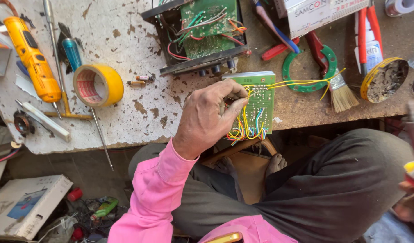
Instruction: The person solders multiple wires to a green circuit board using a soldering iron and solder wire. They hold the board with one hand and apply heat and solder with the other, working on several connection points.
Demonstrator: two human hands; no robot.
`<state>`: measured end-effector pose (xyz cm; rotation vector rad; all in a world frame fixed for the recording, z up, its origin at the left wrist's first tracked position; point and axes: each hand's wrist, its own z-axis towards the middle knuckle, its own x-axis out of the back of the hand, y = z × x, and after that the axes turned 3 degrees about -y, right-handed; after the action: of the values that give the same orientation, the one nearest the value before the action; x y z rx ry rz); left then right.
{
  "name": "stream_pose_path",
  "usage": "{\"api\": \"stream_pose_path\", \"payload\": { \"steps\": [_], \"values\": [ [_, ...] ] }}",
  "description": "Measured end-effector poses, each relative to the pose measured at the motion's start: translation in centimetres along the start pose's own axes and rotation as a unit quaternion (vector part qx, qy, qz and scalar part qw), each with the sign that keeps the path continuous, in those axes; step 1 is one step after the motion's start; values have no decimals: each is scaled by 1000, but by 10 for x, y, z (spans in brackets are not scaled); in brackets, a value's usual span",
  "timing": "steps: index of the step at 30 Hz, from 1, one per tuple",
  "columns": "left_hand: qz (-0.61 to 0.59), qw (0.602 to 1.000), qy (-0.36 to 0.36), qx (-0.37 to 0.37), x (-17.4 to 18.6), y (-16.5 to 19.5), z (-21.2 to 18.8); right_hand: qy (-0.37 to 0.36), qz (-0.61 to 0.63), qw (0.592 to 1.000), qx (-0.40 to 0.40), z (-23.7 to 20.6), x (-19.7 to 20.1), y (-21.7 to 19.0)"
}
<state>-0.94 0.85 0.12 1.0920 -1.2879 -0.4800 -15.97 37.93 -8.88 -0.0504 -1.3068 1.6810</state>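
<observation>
A green circuit board with coloured wires lies at the table edge, centre frame. The left hand, pink-sleeved arm reaching up from lower left, pinches the board's left edge. Right hand shows at the right edge, grip unclear. Yellow tape roll sits left.

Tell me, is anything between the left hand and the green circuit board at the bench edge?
Nothing visible. The left hand already grips the green circuit board at its left edge, fingers curled over it; only the board's own coloured wires lie near the fingertips.
</observation>
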Motion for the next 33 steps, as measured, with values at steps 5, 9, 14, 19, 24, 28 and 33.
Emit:
{"api": "stream_pose_path", "payload": {
  "steps": [5, 9, 14, 19, 24, 28, 33],
  "values": [
    [-32, 998, -6, 47, -5, -1, 0, -36, 3, 999, 40, -15, 14, 0],
    [-49, 994, -31, 90, -6, -1, 3, -72, 9, 994, 77, -7, 25, 2],
    [-78, 994, -25, 67, -6, -2, 5, -150, -16, 973, 177, 31, 24, -7],
    [-103, 993, -11, 63, -9, -3, 6, 36, 46, 998, -11, 7, -12, -24],
    [-117, 992, -16, 54, -12, -2, 5, 70, -114, 981, -144, -53, 5, -10],
    [-99, 993, -10, 66, -13, -2, 4, 25, -168, 959, -226, -81, 27, 20],
    [-95, 994, 4, 45, -19, -1, 4, 15, 220, 938, -268, -88, 26, 36]
  ]
}}
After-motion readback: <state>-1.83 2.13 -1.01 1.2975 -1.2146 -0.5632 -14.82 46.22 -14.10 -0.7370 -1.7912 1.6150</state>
